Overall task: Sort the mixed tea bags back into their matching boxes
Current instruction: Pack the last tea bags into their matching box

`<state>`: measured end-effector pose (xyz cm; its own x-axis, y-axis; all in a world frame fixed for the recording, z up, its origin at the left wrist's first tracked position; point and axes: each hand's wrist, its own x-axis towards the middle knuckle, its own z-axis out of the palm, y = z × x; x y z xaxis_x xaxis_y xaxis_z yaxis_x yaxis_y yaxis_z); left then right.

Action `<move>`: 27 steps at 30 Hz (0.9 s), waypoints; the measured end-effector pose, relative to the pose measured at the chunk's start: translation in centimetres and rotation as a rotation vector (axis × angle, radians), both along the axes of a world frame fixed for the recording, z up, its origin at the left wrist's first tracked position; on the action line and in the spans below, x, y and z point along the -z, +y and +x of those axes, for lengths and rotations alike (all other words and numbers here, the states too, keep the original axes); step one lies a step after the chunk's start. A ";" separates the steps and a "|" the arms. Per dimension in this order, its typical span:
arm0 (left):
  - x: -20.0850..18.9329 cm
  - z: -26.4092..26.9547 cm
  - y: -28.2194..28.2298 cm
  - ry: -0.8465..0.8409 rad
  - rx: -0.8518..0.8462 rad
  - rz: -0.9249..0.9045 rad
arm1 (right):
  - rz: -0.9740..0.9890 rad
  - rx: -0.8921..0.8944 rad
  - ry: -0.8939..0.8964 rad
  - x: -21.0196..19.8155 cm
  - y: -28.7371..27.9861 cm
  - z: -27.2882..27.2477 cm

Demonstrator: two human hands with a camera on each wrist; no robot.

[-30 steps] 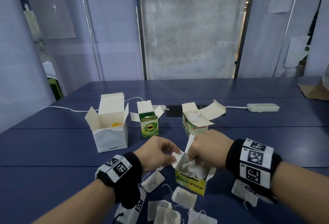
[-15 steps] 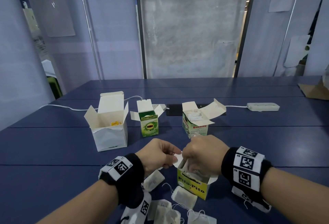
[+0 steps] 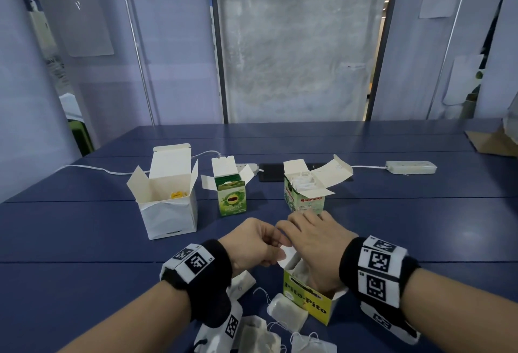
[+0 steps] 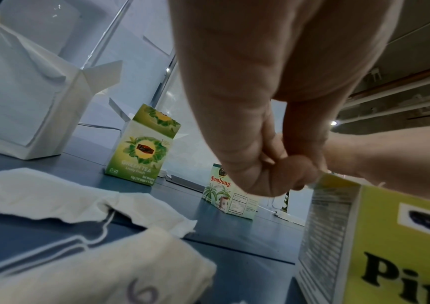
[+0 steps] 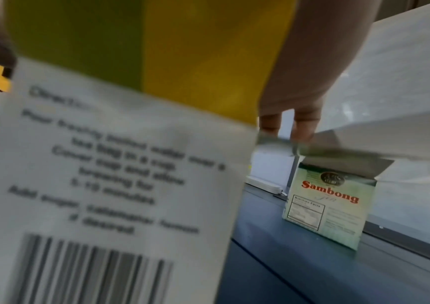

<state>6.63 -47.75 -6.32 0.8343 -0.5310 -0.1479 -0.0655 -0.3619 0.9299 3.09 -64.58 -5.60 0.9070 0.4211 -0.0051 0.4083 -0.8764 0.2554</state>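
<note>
1. At the near edge of the blue table (image 3: 84, 240) stood the yellow box (image 3: 308, 301), upright and open, with pale tea bags showing inside.
2. Left hand (image 3: 253, 242): fingers curled, pinching a white flap (image 3: 286, 256) of the yellow box at its left rim.
3. Right hand (image 3: 316, 243): lay over the box mouth, fingers reaching to the far flap; whether it grasped anything could not be told.
4. Loose tea bags (image 3: 288, 312): several lay flat just beside and in front of the yellow box, strings trailing.
5. Farther back, well apart, in a row: white box (image 3: 168, 212), green box (image 3: 232, 202), pale green box (image 3: 307, 204), all open.
6. Handling, as judged: tea bags light, soft and limp, paper easily torn; best pinched at a top corner or by the string, never squeezed at the filled middle.
7. Box flaps, as judged: thin stiff card, apt to crease; hold near the fold while filling, since so light a box could tip.
</note>
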 end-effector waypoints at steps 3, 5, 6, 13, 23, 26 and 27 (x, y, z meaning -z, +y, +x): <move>0.0 0.1 0.0 -0.011 -0.016 0.008 | 0.037 0.060 -0.026 0.3 -0.3 0.1; -0.1 0.2 0.0 -0.028 -0.013 0.024 | 0.040 0.093 -0.044 0.2 -1.1 0.0; -0.1 0.3 0.0 -0.041 -0.007 0.033 | 0.036 0.109 -0.051 0.0 -1.5 -0.1; -1.4 1.0 -0.3 -0.283 0.040 0.213 | 0.298 0.320 0.132 -1.6 -2.8 -0.9; -1.6 -1.0 -1.7 -0.591 0.016 0.586 | 1.135 0.592 0.256 0.3 -4.1 -3.2; -1.7 -1.2 -1.5 -0.582 0.030 0.718 | 1.222 0.615 0.246 0.8 -4.1 -3.7; -1.8 -1.2 -1.4 -0.582 0.043 0.742 | 1.238 0.616 0.248 0.9 -4.1 -3.8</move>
<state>5.38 -49.20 -4.53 0.8652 -0.5007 -0.0271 -0.4744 -0.8348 0.2794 -0.69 -68.68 -6.52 0.9753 -0.1892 -0.1136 -0.1988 -0.5295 -0.8247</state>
